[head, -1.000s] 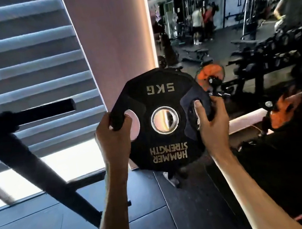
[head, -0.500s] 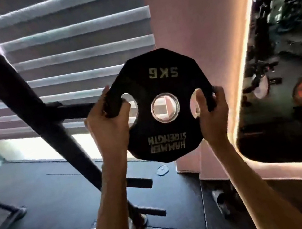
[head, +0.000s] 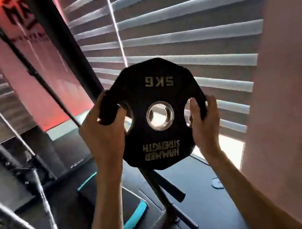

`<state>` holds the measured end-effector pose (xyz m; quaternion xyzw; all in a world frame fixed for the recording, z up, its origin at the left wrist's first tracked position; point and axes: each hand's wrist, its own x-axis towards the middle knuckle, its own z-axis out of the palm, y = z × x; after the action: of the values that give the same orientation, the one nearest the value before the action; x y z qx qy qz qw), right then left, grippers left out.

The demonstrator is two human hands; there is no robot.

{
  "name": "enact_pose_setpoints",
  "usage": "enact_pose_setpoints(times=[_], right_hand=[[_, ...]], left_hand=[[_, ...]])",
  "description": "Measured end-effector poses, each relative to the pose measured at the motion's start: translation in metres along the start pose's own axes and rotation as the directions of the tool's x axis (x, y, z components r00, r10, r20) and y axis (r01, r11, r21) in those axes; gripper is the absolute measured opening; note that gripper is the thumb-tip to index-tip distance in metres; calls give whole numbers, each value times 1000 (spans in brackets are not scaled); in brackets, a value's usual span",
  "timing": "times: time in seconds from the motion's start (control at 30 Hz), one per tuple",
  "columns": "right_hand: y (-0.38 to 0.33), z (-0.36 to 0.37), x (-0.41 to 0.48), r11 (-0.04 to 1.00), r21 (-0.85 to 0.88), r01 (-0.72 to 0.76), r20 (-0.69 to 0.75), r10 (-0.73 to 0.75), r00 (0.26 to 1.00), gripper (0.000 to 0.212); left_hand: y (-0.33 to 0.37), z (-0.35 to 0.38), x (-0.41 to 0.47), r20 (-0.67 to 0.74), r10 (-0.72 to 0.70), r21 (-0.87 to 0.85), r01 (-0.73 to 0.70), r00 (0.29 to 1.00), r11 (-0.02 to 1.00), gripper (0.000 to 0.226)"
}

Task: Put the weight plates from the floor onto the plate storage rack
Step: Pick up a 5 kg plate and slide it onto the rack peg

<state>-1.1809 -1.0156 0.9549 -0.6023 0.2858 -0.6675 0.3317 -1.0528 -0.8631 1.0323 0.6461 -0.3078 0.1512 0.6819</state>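
"Both hands are carrying one weight plate (head: 159, 94), and we are logging it in mid-air, face toward us, lettering upside down, in front of the window blinds (head: 193, 36). Where are we placing it against the storage rack (head: 66, 48)?"

"We are seeing it just right of the rack's slanted upright, with two bare pegs (head: 170, 186) showing below its bottom edge. Its upper left edge is overlapping the upright in view; whether they are touching, we are unable to tell."

"How are the hands sitting?"

"The left hand (head: 105, 136) is wrapping the rim at the left grip slot, thumb over the front. The right hand (head: 204, 125) is clamping the right rim, thumb on the face beside the other slot (head: 188, 114), fingers going behind."

"What are we expecting in handling?"

"We are reading 5KG on it, so we are judging it moderate: fine for two hands, tiring on one wrist. It is looking rigid, with a matte, rubber-like coat that should be giving good friction. Nothing fragile, but it would be falling hard toward the floor (head: 214, 214) and feet."

"Best hold?"

"We are favouring exactly these opposite slots, leaving the steel-ringed centre hole (head: 160, 115) clear for a peg. We are also thinking fingers behind the hub are risking a pinch once the plate is sliding home."
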Motion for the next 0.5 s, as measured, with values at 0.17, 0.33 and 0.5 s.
enact_pose_setpoints(times=[0.17, 0.33, 0.5], right_hand=[[14, 15, 12, 997, 79, -10, 181, -5, 983, 18], [28, 24, 15, 989, 140, -52, 282, 10, 959, 23], [37, 41, 28, 977, 199, -75, 330, 6, 944, 22]], left_hand=[[-6, 5, -14, -140, -7, 95, 20, 990, 995, 48], [-10, 12, -25, -228, -4, 140, 37, 974, 989, 47], [-14, 22, -17, -266, 61, 174, -14, 962, 985, 46]])
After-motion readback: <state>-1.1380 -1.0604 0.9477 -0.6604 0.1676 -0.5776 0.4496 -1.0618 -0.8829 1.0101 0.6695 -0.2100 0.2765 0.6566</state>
